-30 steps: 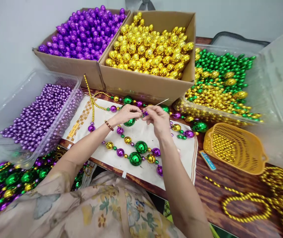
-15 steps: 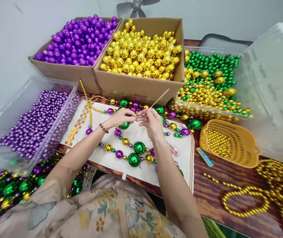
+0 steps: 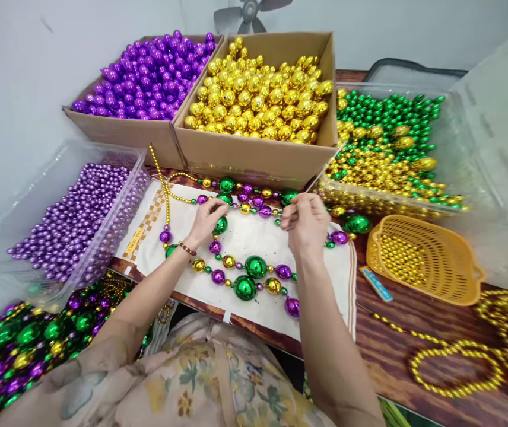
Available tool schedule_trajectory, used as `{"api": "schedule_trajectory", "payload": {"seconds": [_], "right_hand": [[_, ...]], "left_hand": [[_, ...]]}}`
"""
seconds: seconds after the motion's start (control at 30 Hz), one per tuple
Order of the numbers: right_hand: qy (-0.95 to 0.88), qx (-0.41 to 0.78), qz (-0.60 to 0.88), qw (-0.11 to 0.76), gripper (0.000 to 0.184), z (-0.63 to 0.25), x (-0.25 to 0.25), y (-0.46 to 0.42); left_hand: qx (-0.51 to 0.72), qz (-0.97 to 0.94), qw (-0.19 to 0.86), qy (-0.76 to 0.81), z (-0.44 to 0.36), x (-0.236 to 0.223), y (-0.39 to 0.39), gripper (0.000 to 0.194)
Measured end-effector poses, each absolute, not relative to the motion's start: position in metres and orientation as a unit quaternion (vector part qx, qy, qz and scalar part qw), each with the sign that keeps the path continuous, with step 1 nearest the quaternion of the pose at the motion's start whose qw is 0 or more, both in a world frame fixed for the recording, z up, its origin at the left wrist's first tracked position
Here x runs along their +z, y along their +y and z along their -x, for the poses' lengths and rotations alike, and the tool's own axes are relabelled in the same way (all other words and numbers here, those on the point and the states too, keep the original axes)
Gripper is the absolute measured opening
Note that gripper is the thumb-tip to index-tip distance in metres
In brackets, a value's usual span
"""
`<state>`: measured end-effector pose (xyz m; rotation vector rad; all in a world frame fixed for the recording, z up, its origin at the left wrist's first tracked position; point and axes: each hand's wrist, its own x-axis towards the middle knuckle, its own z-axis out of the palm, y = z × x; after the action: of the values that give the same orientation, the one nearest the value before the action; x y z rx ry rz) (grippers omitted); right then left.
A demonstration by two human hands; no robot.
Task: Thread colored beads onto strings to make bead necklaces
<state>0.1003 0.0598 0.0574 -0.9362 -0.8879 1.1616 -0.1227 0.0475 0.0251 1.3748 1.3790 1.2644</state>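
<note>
My left hand (image 3: 207, 220) is closed in a pinch above the white cloth (image 3: 254, 323), a beaded bracelet on its wrist. Between it and my right hand (image 3: 306, 222) a thin string is drawn across. My right hand, also closed, grips the string; a thin pale straight length (image 3: 323, 172) sticks out above it toward the upper right. Below the hands, strands of green, purple and gold beads (image 3: 255, 267) lie on the cloth. Another such strand (image 3: 245, 208) passes behind the hands. My fingers hide the exact grip points.
Cardboard boxes of purple balls (image 3: 147, 77) and gold balls (image 3: 258, 95) stand behind. Clear tubs hold small purple beads (image 3: 76, 219) and green-and-gold beads (image 3: 387, 142). At right are a yellow basket (image 3: 454, 267), a blue packet (image 3: 376, 283) and a gold bead strand (image 3: 456, 388).
My hands were close together and have moved apart, the right one to the right. The string now stretches between them. The view has shifted slightly.
</note>
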Motion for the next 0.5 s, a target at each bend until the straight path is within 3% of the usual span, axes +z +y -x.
{"api": "schedule_trajectory", "payload": {"seconds": [0.1,0.3,0.5], "right_hand": [[-0.409,0.552,0.432,0.584,0.038,-0.079,0.039,0.046],[-0.421,0.618,0.44,0.496,0.038,-0.055,0.013,0.037],[-0.438,0.647,0.414,0.467,0.036,-0.05,0.009,0.034]], "left_hand": [[0.533,-0.483,0.359,0.595,0.126,0.008,0.045,0.014],[0.445,-0.553,0.203,0.675,0.142,-0.004,0.042,0.013],[0.438,-0.632,-0.008,0.639,0.134,0.072,0.083,0.02]]}}
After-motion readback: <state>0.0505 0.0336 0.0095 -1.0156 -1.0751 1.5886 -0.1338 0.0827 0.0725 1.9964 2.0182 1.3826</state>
